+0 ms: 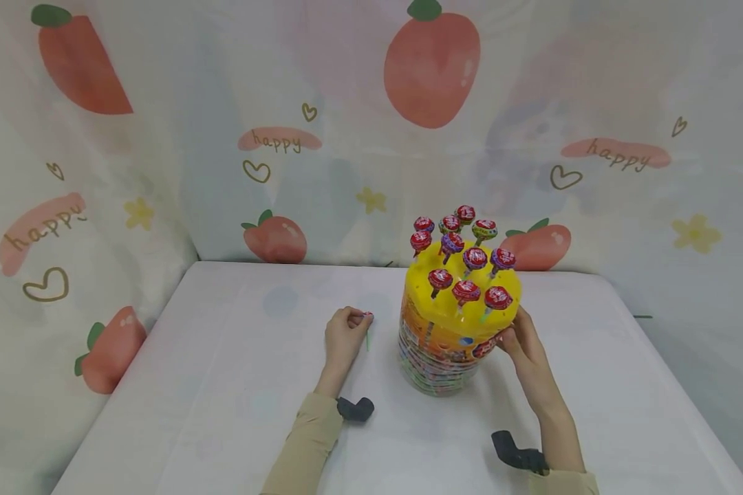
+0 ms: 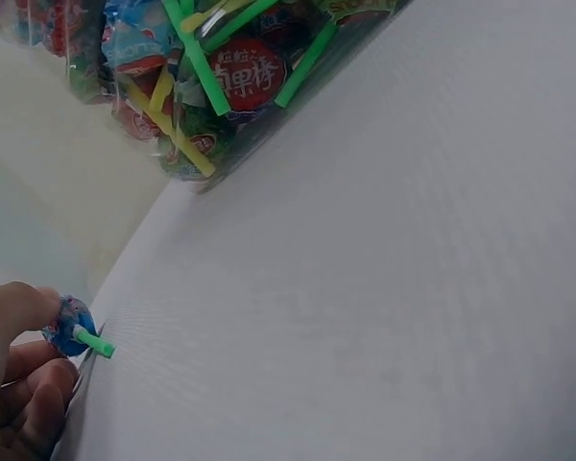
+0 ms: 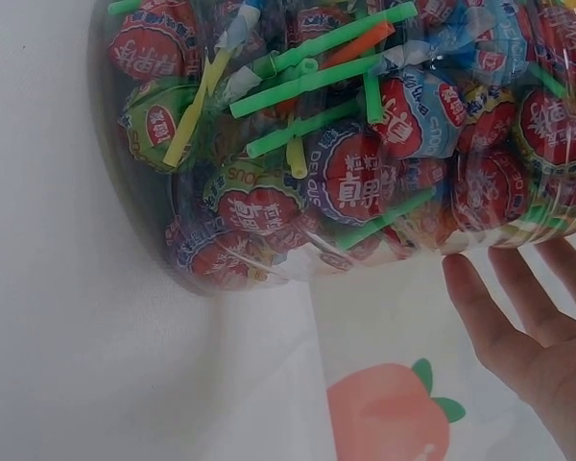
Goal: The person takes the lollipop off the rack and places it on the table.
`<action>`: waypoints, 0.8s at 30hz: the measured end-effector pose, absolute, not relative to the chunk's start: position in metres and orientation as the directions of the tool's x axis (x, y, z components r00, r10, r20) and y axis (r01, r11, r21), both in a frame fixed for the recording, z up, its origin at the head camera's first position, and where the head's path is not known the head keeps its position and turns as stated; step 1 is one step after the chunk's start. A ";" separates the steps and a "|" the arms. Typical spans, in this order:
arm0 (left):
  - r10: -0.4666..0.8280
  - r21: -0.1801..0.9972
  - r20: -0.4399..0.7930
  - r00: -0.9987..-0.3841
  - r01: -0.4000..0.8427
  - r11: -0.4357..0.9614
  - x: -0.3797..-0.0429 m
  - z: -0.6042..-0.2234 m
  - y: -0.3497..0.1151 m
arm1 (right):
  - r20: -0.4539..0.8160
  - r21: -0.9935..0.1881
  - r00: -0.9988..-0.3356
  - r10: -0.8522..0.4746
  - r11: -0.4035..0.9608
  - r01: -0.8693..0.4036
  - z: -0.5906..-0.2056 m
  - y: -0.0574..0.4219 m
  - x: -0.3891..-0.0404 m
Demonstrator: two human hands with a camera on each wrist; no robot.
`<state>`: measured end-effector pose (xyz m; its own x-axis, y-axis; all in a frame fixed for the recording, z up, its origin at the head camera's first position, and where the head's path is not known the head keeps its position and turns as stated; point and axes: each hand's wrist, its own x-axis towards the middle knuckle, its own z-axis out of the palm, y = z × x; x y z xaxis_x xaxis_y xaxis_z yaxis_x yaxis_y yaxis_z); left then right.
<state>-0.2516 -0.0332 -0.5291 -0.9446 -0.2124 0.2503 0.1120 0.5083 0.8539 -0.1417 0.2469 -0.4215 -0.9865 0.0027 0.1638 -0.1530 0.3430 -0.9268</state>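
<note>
The left hand (image 1: 343,335) pinches a lollipop (image 2: 72,327), and the jar (image 1: 441,364) between the hands could slide if bumped, since the right hand's (image 1: 526,340) spread fingers only touch its side.

A pale cloth backdrop (image 1: 347,62) is hanging behind and along both sides of the white-covered desk (image 1: 223,357), displaying red fruits (image 1: 432,75), yellow flowers (image 1: 371,200), outlined hearts (image 1: 256,171) and "happy" lettering (image 1: 276,141). Soft, diffuse light is falling across the cloth.
</note>
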 end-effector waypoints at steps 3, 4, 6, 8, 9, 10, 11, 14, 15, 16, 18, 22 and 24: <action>-0.214 0.866 0.244 -0.946 0.113 0.487 -0.251 -0.528 -0.034 | 0.169 -0.926 -0.986 -0.001 0.341 -0.159 -0.422 0.247 -0.142; -0.215 0.869 0.242 -0.946 0.113 0.481 -0.251 -0.528 -0.035 | 0.170 -0.926 -0.985 0.000 0.343 -0.160 -0.422 0.247 -0.142; -0.215 0.876 0.236 -0.948 0.111 0.469 -0.251 -0.527 -0.036 | 0.170 -0.924 -0.985 0.000 0.346 -0.159 -0.422 0.247 -0.142; -0.217 0.881 0.230 -0.949 0.108 0.460 -0.252 -0.527 -0.036 | 0.172 -0.921 -0.985 0.001 0.354 -0.160 -0.422 0.247 -0.142; -0.219 0.883 0.225 -0.949 0.104 0.457 -0.252 -0.527 -0.036 | 0.172 -0.920 -0.985 0.001 0.357 -0.160 -0.422 0.247 -0.142; -0.220 0.886 0.222 -0.950 0.102 0.452 -0.252 -0.527 -0.036 | 0.173 -0.918 -0.985 0.001 0.362 -0.161 -0.422 0.247 -0.142; -0.223 0.890 0.219 -0.950 0.100 0.446 -0.252 -0.527 -0.037 | 0.174 -0.918 -0.985 0.001 0.361 -0.162 -0.422 0.247 -0.142; -0.238 0.901 0.210 -0.948 0.093 0.423 -0.252 -0.526 -0.038 | 0.174 -0.922 -0.985 0.001 0.350 -0.163 -0.421 0.247 -0.142; -0.241 0.904 0.208 -0.948 0.093 0.416 -0.252 -0.526 -0.038 | 0.174 -0.923 -0.985 0.000 0.349 -0.163 -0.421 0.246 -0.141; -0.244 0.905 0.206 -0.948 0.090 0.415 -0.252 -0.524 -0.039 | 0.171 -0.924 -0.985 0.001 0.348 -0.160 -0.421 0.246 -0.141; -0.244 0.904 0.208 -0.947 0.091 0.417 -0.251 -0.521 -0.040 | 0.163 -0.924 -0.987 0.005 0.350 -0.151 -0.420 0.245 -0.141; -0.220 0.886 0.237 -0.946 0.118 0.449 -0.247 -0.508 -0.039 | 0.164 -0.921 -0.986 0.006 0.358 -0.151 -0.421 0.246 -0.142; -0.208 0.879 0.263 -0.942 0.145 0.454 -0.245 -0.500 -0.037 | 0.167 -0.921 -0.986 0.006 0.359 -0.154 -0.422 0.247 -0.142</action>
